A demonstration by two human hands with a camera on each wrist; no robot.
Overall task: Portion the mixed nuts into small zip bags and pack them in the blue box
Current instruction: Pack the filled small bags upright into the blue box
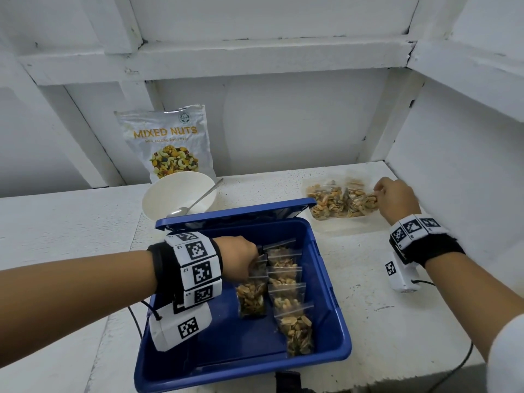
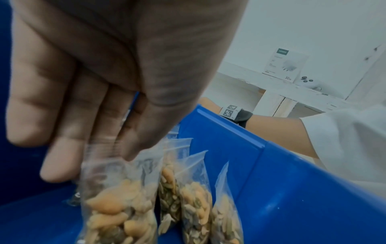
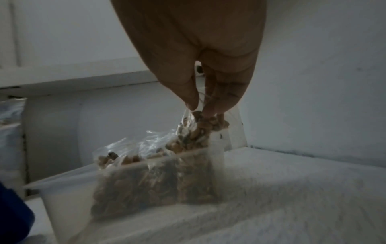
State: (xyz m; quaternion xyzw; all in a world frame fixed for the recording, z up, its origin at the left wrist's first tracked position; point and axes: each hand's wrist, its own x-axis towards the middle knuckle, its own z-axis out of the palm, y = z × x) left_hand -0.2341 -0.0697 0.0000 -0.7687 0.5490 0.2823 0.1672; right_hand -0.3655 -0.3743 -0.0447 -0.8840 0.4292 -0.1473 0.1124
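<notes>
Pouch (image 1: 170,143) behind white bowl (image 1: 178,197) reads "MIXED NUTS".

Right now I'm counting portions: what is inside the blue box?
Filled zip bags stand in rows inside the blue box; the left hand holds one. Its far corner is hidden behind that hand.

My left hand (image 1: 241,260) pinches a filled zip bag (image 1: 252,296) inside the open blue box (image 1: 334,330), beside a row of packed bags (image 1: 286,282). My right hand (image 1: 395,198) pinches another bag (image 3: 196,135) in the clear tub (image 3: 129,181).
</notes>
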